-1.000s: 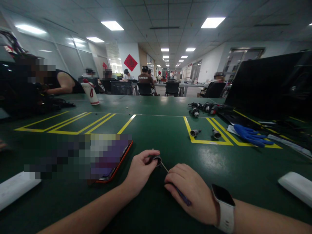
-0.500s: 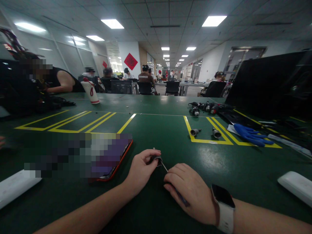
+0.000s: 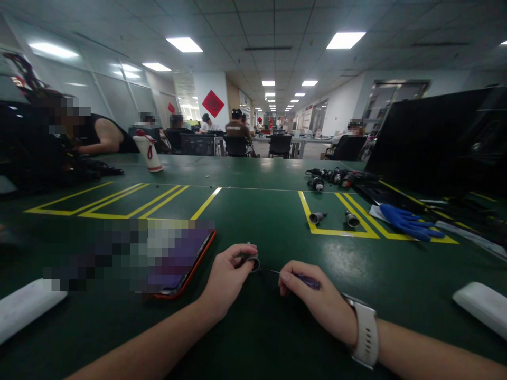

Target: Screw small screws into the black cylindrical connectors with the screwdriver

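Observation:
Pinched between the fingers and thumb of my left hand (image 3: pixel 225 282) is a small cup-shaped metal connector shell (image 3: pixel 256 264), its round opening facing me. My right hand (image 3: pixel 312 295) grips a screwdriver (image 3: pixel 309 282) by its dark purple handle. The thin shaft points left toward the shell; whether the tip touches it, I cannot tell. Fingers cover much of the shell. Two similar metal shells, a left one (image 3: pixel 316 217) and a right one (image 3: pixel 351 219), lie farther off inside yellow tape lines.
A phone-like purple device with an orange edge (image 3: pixel 190 269) lies left of my hands, partly blurred out. White bars sit at left (image 3: pixel 27 311) and right (image 3: pixel 483 303). Beyond are a blue glove (image 3: pixel 407 221), cabled connectors (image 3: pixel 317 183), a cup (image 3: pixel 149 153) and a large black screen (image 3: pixel 431 137).
My right hand has turned over and shifted slightly right, swinging the screwdriver handle upward and the shaft closer to level. My left hand keeps the shell in nearly the same place, its opening more visible.

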Demonstrator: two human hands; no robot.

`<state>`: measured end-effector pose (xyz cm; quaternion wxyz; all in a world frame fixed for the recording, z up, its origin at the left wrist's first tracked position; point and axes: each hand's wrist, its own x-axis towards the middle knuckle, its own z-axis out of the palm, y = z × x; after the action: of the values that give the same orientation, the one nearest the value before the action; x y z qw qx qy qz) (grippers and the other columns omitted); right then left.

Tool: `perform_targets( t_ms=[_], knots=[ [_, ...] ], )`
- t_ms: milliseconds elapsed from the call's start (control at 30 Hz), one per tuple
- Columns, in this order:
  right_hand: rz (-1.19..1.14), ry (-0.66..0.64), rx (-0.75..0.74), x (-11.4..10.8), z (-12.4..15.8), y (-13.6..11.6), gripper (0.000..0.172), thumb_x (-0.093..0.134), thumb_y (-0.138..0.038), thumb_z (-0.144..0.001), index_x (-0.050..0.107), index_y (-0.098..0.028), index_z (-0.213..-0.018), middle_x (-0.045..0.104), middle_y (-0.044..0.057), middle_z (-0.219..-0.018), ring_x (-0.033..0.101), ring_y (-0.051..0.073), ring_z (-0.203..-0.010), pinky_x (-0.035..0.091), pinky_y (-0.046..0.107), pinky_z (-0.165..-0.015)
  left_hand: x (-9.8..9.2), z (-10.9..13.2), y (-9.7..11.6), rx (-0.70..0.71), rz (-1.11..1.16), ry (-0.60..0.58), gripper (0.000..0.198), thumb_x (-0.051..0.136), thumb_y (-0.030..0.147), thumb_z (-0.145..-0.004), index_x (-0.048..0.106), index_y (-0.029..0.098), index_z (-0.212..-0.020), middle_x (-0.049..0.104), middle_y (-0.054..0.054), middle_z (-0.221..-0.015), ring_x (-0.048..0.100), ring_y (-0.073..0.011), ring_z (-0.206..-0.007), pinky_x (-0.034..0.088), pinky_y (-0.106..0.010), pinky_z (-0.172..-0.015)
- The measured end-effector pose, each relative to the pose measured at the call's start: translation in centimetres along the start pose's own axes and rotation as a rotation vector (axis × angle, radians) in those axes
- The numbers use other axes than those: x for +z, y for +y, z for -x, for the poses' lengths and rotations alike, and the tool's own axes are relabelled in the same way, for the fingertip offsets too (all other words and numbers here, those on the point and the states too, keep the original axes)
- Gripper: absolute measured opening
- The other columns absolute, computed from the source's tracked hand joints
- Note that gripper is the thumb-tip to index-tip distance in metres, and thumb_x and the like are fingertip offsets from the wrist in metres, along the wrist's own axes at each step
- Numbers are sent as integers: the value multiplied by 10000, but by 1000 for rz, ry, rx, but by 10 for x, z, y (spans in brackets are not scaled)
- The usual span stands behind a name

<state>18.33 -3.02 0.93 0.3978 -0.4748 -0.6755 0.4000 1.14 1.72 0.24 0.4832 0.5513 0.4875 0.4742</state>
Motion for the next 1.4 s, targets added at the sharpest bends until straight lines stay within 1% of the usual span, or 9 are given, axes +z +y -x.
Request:
perform_targets(
  t_ms=[200, 367, 633, 800, 967, 1033, 1133, 1233, 1400],
  knots=[
    [-61, -44, 20, -2, 0, 0, 284, 464, -343, -869, 568, -167, -672, 559, 0, -638, 534, 146, -649, 403, 277, -634, 0, 0, 0, -9, 12, -20, 133, 630, 129, -636, 673, 157, -758, 664, -83, -1053, 625, -226, -986, 507, -338, -838],
    [-70, -55, 9, -1, 1, 0, 296, 475, -352, -875, 571, -167, -664, 562, -6, -629, 533, 137, -644, 407, 270, -635, -1, 1, -4, 4, 38, -38, 127, 645, 147, -634, 675, 157, -758, 656, -87, -1057, 635, -238, -948, 526, -358, -802],
    [-2, -67, -28, 1, 1, 0, 301, 460, -331, -890, 582, -164, -671, 572, -8, -649, 534, 129, -646, 412, 258, -623, -1, 2, -1, -6, 44, -46, 129, 652, 165, -626, 681, 158, -752, 650, -92, -1073, 631, -245, -952, 534, -357, -780],
    [90, -69, -80, 4, 3, 1, 257, 448, -273, -893, 578, -167, -698, 580, -5, -671, 551, 132, -662, 420, 261, -636, -1, 0, -3, 1, 62, -35, 141, 657, 163, -623, 680, 149, -761, 651, -102, -1063, 637, -253, -927, 528, -380, -781],
    [178, -42, -119, 6, 5, 2, 252, 445, -276, -889, 584, -174, -705, 606, 7, -695, 563, 146, -701, 432, 282, -662, -1, -1, -3, -13, 90, -16, 208, 670, 152, -597, 684, 155, -804, 670, -88, -1049, 644, -234, -908, 513, -367, -800],
    [184, -33, -138, 5, 6, 2, 256, 440, -277, -892, 582, -176, -705, 608, 8, -692, 565, 145, -697, 434, 283, -662, 0, -1, -2, -24, 86, -15, 241, 668, 146, -590, 682, 156, -830, 687, -81, -1008, 650, -227, -886, 505, -362, -803],
    [183, -4, -201, 3, 7, 2, 272, 434, -279, -891, 568, -181, -676, 598, 7, -662, 560, 146, -678, 429, 282, -648, -1, 0, -1, -51, 69, -16, 283, 657, 132, -591, 676, 157, -872, 707, -69, -934, 657, -220, -863, 491, -358, -817],
    [171, 16, -285, 1, 9, 1, 272, 421, -264, -891, 557, -182, -670, 587, 12, -650, 552, 146, -665, 423, 284, -642, -1, 0, 0, -64, 66, -27, 302, 644, 118, -596, 668, 155, -895, 709, -65, -920, 655, -218, -872, 482, -350, -827],
    [189, -34, -322, 1, 10, -1, 153, 456, -224, -872, 571, -175, -784, 603, 31, -743, 542, 154, -705, 431, 297, -671, 1, 0, 1, -10, 90, -19, 298, 642, 94, -589, 639, 156, -881, 690, -66, -970, 643, -209, -913, 482, -331, -833]
  ],
)
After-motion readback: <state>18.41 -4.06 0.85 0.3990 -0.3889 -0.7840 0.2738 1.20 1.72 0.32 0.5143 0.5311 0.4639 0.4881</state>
